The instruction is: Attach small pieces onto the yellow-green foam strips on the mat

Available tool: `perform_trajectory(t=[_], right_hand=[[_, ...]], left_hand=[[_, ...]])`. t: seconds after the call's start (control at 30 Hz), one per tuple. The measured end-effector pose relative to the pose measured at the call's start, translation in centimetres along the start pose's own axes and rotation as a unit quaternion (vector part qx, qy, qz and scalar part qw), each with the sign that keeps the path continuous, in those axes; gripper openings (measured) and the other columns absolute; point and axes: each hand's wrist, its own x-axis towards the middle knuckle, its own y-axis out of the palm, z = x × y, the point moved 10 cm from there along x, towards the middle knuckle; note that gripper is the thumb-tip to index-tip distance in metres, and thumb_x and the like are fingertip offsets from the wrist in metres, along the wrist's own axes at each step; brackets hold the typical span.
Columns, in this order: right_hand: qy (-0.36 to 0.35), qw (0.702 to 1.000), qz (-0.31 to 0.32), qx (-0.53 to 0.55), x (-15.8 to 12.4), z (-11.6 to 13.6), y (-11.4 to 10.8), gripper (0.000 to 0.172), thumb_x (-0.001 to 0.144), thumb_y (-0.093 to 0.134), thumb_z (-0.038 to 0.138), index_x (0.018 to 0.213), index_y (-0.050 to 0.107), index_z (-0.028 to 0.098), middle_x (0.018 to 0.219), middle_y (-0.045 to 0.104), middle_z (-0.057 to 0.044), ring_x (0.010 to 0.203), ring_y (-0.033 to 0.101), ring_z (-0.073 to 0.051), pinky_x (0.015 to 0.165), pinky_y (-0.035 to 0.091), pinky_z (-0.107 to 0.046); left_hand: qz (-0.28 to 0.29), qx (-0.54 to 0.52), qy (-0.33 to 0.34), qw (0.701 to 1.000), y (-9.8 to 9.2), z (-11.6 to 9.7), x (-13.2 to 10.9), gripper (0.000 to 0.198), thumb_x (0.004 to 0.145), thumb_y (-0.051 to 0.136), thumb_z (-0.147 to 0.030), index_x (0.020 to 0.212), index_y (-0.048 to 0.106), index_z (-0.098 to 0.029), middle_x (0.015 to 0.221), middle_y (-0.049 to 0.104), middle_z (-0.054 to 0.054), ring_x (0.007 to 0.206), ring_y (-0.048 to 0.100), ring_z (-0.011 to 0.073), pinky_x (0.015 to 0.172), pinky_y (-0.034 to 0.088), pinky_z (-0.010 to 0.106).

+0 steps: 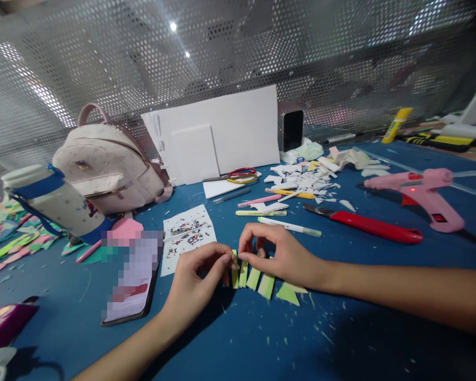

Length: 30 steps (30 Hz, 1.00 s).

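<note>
Several light green paper strips [266,286] lie in a loose row on the blue table, with a green triangular scrap [289,294] at the right end. My left hand [201,271] is closed, thumb and fingertips pinched at the upper part of the leftmost green strip [235,276]. My right hand [282,255] is also closed, its thumb and index finger pinched just above the second strip [243,276]. What lies between the right fingertips is too small to tell. The right hand partly covers the tops of the other strips.
A phone [153,296] and speckled white paper [188,235] lie left. Beyond are pens [289,226], scissors [238,174] and white scraps [305,180]. At right lie a red utility knife [375,225] and pink glue gun [428,196]. A backpack [107,164] and tumbler [59,203] stand behind.
</note>
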Motion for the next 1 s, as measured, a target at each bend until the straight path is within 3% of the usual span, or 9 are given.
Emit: perform_trajectory(t=[1.0], right_hand=[[0.004,1.000,0.007,0.013,-0.02,0.01,0.08,0.003,0.089,0.063,0.018,0.086,0.064,0.018,0.085,0.066,0.000,0.072,0.057,-0.011,0.059,0.045,-0.024]], left_hand=[[0.002,0.001,-0.007,1.000,0.05,0.04,0.03,0.020,0.095,0.058,-0.026,0.083,0.069,-0.015,0.073,0.068,0.003,0.057,0.060,0.0104,0.055,0.047,0.019]])
